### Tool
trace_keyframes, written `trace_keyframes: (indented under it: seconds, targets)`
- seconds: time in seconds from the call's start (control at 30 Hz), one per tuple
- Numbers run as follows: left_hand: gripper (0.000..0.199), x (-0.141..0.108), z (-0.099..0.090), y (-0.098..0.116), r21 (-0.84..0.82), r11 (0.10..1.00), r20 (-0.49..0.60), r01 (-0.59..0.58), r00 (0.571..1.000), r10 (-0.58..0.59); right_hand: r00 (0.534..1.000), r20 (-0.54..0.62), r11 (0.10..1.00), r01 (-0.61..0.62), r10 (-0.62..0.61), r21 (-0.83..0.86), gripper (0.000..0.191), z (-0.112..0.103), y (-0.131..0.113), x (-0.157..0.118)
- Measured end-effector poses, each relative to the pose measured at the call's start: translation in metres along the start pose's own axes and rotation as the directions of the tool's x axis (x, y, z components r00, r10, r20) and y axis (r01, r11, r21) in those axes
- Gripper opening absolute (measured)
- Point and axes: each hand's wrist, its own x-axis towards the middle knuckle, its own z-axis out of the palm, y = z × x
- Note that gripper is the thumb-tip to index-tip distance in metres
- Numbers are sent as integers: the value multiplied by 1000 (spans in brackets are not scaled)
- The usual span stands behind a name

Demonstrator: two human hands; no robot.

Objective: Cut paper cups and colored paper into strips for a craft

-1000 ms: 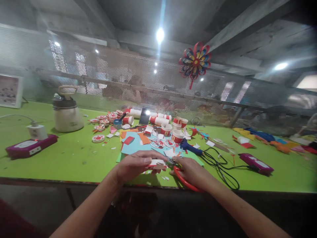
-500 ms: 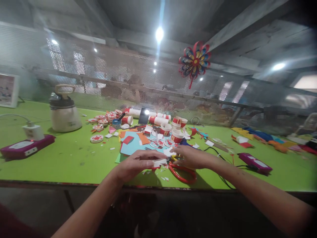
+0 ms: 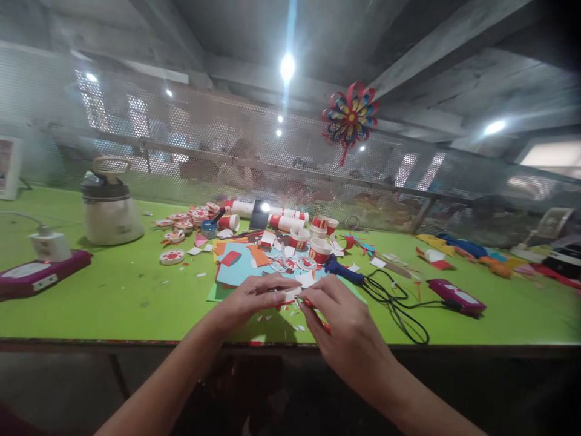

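Observation:
My left hand [image 3: 245, 304] is closed on a small white and red piece of paper [image 3: 292, 295], pinched between thumb and fingers just above the table's front part. Close beside it, my right hand [image 3: 347, 324] is wrapped round a pair of scissors with red handles [image 3: 325, 327]. Most of the scissors is hidden by the fingers, and their tip is at the piece of paper. Beyond the hands lies another white paper piece [image 3: 307, 279]. Light blue paper [image 3: 236, 274] and a red scrap [image 3: 231, 258] lie past my left hand. Small white clippings [image 3: 299, 328] are scattered below.
Several paper cups [image 3: 320, 250] stand behind the hands. A blue glue gun [image 3: 345, 271] with a looped black cable [image 3: 403, 309] lies to the right, near a purple power strip [image 3: 456, 298]. Round decorated discs [image 3: 172, 257] and a large kettle [image 3: 111, 218] are on the left.
My right hand has turned and drawn back, with the scissors now gripped in it and the red handles mostly covered. My left hand still holds the piece; the view has shifted slightly.

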Motion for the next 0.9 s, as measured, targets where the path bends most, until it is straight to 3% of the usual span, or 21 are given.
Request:
trace_keyframes:
  seconds: [0.2, 0.6, 0.9]
  targets:
    - [35, 0, 0, 0, 37, 999, 17, 7, 1000, -7, 999, -18, 999, 46, -46, -17, 23, 7, 3, 0]
    - [31, 0, 3, 5, 58, 998, 55, -41, 998, 38, 994, -109, 1000, 7, -7, -3, 21, 19, 0, -1]
    - [30, 0, 3, 5, 59, 995, 33, -76, 997, 75, 972, -126, 973, -180, 198, 144, 18, 21, -3, 1]
